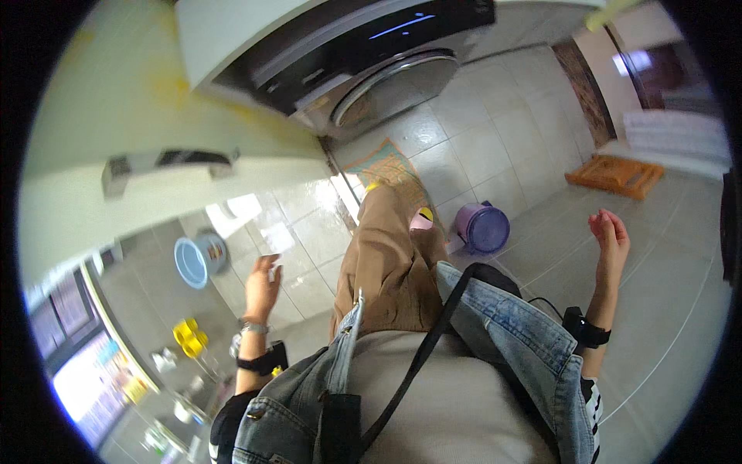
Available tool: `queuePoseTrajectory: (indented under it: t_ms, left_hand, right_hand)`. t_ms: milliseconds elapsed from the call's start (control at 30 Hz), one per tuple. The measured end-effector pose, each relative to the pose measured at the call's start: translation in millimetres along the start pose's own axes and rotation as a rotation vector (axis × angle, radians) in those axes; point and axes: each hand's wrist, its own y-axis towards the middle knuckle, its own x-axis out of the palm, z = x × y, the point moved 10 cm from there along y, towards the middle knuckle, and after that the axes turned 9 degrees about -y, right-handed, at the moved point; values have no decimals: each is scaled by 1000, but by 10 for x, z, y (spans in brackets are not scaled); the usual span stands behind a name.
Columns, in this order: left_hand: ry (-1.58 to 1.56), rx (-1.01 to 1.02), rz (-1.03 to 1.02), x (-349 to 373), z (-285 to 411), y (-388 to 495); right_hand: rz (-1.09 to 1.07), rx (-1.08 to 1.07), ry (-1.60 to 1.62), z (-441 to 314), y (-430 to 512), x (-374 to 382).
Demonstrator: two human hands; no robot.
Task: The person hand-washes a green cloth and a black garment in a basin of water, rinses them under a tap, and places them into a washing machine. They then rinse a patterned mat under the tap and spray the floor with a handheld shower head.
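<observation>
My left hand [262,290] hangs in the air at my left side with its fingers loosely parted and nothing in it. Beyond it on the tiled floor stands a light blue plastic bucket [192,264]. My right hand [612,238] is raised out to my right, fingers slightly curled, with no object visible in it. A purple lidded bin [486,228] stands on the floor between my legs and that hand. Below me, my foot in a pink and yellow slipper [422,218] rests on a patterned floor mat [389,165]; the other foot is mostly hidden by my trouser leg.
Ahead is a front-loading washing machine [394,81] with a lit panel. A pale door [191,130] with a metal handle [165,162] reaches in from the left. An orange stool-like object [614,176] lies at the right. Yellow round holders [190,337] are at the lower left.
</observation>
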Motion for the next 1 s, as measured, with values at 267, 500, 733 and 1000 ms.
queuePoseTrajectory:
  t_ms: [267, 500, 733, 1000]
  left_hand:
    - [-1059, -147, 537, -994, -73, -646]
    - [-1415, -104, 870, -837, -324, -225]
    - [-1442, -205, 1092, -487, -691, -575]
    - [-1272, -701, 1431, 494, -621, -1590]
  right_hand:
    - [-530, -354, -224, -1329, 267, 1585]
    - [-1021, -629, -575, -1805, -322, 3531]
    - [-1240, -847, -780, -2247, -742, 4687]
    - [-1629, -1024, -895, -2253, -1030, 5620]
